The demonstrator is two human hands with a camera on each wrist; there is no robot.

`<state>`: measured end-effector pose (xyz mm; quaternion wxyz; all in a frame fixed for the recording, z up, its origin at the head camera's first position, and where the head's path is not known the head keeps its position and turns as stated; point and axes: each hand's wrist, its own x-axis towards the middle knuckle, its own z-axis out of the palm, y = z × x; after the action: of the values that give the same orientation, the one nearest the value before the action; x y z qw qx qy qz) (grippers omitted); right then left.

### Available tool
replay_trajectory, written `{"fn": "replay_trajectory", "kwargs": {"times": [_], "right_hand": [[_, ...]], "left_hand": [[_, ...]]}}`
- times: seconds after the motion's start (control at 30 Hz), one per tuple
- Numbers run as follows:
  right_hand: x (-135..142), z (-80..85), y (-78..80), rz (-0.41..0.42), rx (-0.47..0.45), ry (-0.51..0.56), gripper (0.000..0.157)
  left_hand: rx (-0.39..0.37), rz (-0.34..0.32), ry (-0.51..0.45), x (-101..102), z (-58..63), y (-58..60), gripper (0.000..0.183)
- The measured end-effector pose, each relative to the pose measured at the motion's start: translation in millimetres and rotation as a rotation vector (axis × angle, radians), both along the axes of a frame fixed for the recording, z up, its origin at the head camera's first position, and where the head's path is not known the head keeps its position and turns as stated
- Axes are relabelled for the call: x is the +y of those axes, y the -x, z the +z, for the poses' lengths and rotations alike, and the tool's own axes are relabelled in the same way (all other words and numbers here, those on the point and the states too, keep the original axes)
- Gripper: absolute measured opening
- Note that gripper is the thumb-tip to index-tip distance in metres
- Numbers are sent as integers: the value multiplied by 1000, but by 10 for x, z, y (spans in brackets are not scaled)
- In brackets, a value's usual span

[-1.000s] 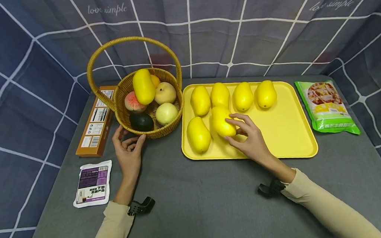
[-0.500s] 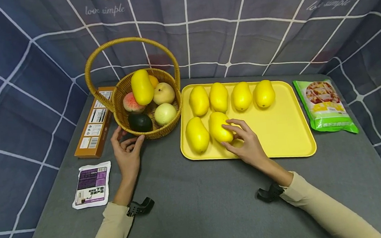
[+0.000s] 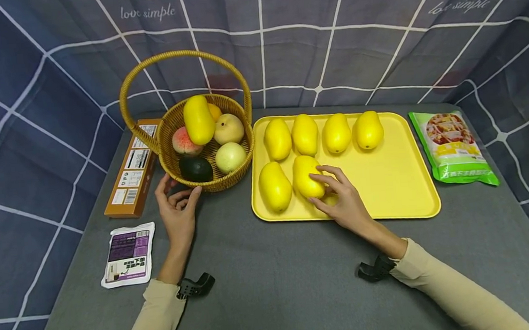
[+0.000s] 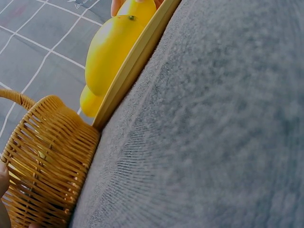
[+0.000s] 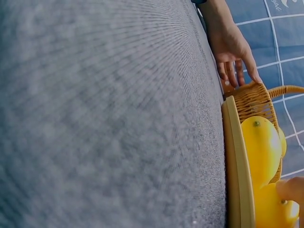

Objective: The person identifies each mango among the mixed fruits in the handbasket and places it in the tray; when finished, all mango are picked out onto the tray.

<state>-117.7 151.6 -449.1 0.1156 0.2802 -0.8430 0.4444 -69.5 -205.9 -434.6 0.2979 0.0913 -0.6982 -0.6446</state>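
In the head view my right hand (image 3: 344,200) holds a yellow mango (image 3: 306,177) by its right side, thumb low and fingers above. The mango sits on a yellow tray (image 3: 388,191), right of another mango (image 3: 275,187). In the right wrist view a digit touches the mango (image 5: 273,211). My left hand (image 3: 178,216) rests against the front of a wicker basket (image 3: 228,181), its thumb touching the wall and its other fingers loosely bent. Inside the basket are a mango (image 3: 199,120), a peach (image 3: 185,141), a dark avocado (image 3: 196,169) and several other round fruits.
Several mangoes, such as the far right one (image 3: 368,130), form the tray's back row. A green food packet (image 3: 459,152) lies right of the tray. Left of the basket are an orange-brown box (image 3: 130,183) and a white-purple pouch (image 3: 128,255). The basket's handle (image 3: 181,54) arches upright.
Since a second ago my right hand has brought its mango down and nearer to me, out of the overlap with the back row. In the last half second nothing has visibly moved.
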Motion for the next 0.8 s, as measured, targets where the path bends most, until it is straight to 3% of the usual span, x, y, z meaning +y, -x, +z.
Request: {"fn": "replay_trajectory", "kwargs": {"times": [0.2,0.8], "right_hand": [[-6,36,-21,-1,-26,-46,53],[-8,31,-14,10,-46,-38,54]], "left_hand": [[0,0,3,-1,1,-5,68],[-12,-1,3,3,1,-4,68]]}}
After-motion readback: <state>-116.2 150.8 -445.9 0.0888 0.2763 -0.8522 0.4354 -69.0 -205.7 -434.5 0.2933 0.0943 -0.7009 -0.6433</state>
